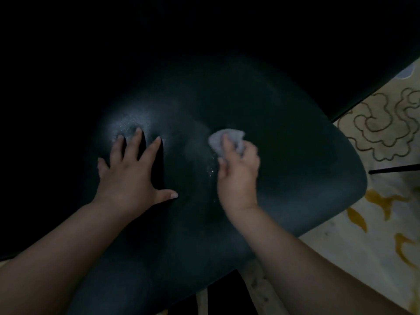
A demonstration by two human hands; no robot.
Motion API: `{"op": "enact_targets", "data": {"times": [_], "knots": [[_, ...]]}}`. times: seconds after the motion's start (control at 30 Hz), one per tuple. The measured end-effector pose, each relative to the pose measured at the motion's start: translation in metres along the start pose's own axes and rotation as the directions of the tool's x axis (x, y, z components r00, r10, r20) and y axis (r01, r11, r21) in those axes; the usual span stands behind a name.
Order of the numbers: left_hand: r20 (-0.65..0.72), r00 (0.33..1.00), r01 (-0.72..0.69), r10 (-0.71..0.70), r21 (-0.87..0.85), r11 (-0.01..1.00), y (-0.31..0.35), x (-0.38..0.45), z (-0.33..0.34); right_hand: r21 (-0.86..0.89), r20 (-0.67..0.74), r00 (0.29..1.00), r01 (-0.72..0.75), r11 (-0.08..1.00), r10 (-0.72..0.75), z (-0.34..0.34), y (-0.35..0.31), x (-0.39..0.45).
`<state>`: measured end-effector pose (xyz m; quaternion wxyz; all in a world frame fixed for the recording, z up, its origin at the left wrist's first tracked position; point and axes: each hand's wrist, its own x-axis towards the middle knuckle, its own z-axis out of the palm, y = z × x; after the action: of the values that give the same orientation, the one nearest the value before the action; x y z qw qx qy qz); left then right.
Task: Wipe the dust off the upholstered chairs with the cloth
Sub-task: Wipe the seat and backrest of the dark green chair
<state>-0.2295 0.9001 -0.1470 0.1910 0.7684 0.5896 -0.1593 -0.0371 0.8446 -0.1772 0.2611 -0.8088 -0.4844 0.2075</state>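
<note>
The right hand (237, 176) clamped its fingers round the bunched cloth (223, 139) at mid-seat on the dark chair (295, 160); the left hand (131, 171) pressed flat, fingers spread. Overlapping strokes should carry the pale specks (211, 171) toward the seat's edge.

The whole upper part of the frame is too dark to make out. The chair (284, 160) fades into that dark at upper left, so its edge there cannot be traced. The right hand (238, 176) covers part of the cloth (223, 134). The rug (375, 137) is cut off at the right edge.
</note>
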Motion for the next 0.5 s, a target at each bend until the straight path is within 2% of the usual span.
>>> {"op": "enact_targets", "data": {"times": [0.07, 0.1, 0.17, 0.2, 0.27, 0.33, 0.43, 0.5], "knots": [[-0.007, 1.0, -0.005, 0.005, -0.004, 1.0, -0.001, 0.0, -0.001, 0.088, 0.05, 0.986, 0.157, 0.984, -0.162, 0.003, -0.012, 0.001], [-0.007, 1.0, -0.009, 0.009, -0.01, 1.0, -0.002, -0.001, -0.002, 0.116, 0.002, 0.979, 0.2, 0.973, -0.202, -0.001, -0.011, 0.01], [-0.007, 1.0, -0.019, 0.019, -0.02, 1.0, -0.005, -0.003, -0.002, 0.082, -0.133, 0.976, 0.184, 0.979, -0.172, -0.012, -0.004, 0.041], [-0.014, 1.0, -0.022, 0.022, -0.023, 0.999, -0.007, -0.004, -0.002, 0.039, -0.149, 0.981, 0.133, 0.99, -0.125, -0.017, -0.001, 0.06], [-0.032, 0.999, -0.033, 0.032, -0.019, 0.999, -0.009, -0.006, 0.0, -0.013, -0.051, 0.998, 0.04, 0.999, -0.04, -0.021, 0.001, 0.096], [-0.046, 0.998, -0.04, 0.039, -0.017, 0.999, -0.009, -0.007, 0.001, -0.048, 0.041, 0.998, 0.052, 0.997, -0.05, -0.012, -0.006, 0.116], [-0.046, 0.998, -0.032, 0.031, -0.031, 0.999, -0.009, -0.005, 0.002, -0.051, 0.155, 0.96, 0.243, 0.969, -0.233, 0.007, -0.025, 0.114], [-0.049, 0.998, -0.029, 0.027, -0.035, 0.999, -0.009, -0.005, 0.003, 0.004, 0.255, 0.894, 0.379, 0.925, -0.367, 0.014, -0.033, 0.1]]}}
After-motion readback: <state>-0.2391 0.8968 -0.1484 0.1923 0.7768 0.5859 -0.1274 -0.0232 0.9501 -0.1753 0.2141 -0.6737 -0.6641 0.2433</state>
